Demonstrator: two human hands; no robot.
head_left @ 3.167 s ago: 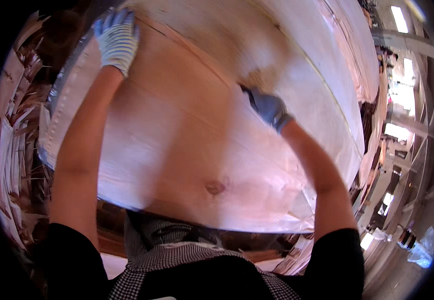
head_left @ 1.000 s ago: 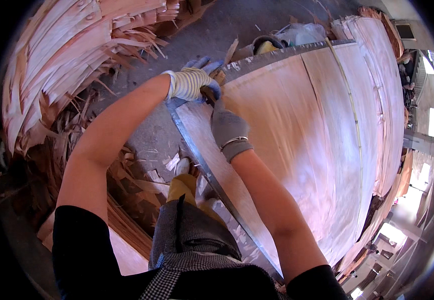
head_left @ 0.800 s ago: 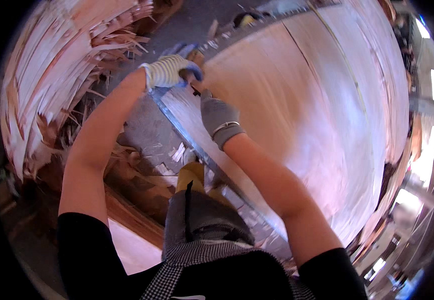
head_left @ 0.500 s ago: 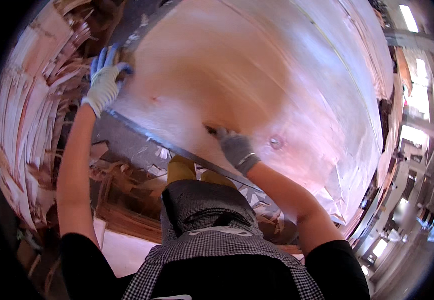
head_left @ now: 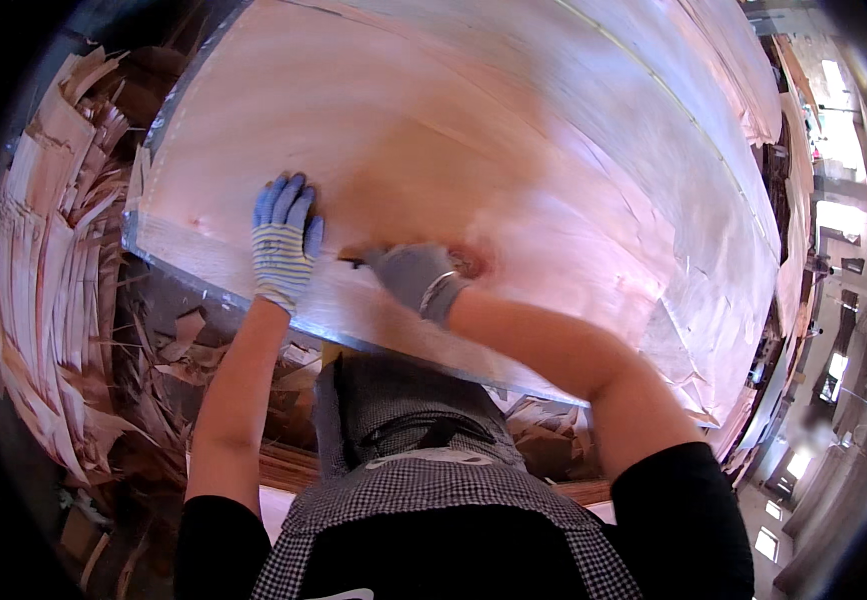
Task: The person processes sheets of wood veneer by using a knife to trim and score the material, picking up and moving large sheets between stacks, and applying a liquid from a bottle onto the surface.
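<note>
A large pale pinkish wood veneer sheet (head_left: 284,80) covers the table in front of me. My left hand (head_left: 286,240), in a blue glove with a yellow-and-white striped back, lies flat on the sheet near its front edge, fingers stretched out. My right hand (head_left: 412,275), in a grey glove, is closed and low over the sheet to the right. A small brown, dark-edged tool (head_left: 354,258) pokes out of its left side; motion blur hides its kind. Just beyond the right wrist a reddish knot (head_left: 472,260) shows in the wood.
The dark table edge (head_left: 224,297) runs along my front. A tall stack of torn veneer strips (head_left: 49,270) stands on the left. Wood scraps (head_left: 189,335) lie below the table edge. On the right, the sheet shows wrinkles and a torn corner (head_left: 689,385).
My left hand has come from the table's far left corner rightward and nearer, onto the sheet. My right hand has shifted left with the tool. The view has turned slightly.
</note>
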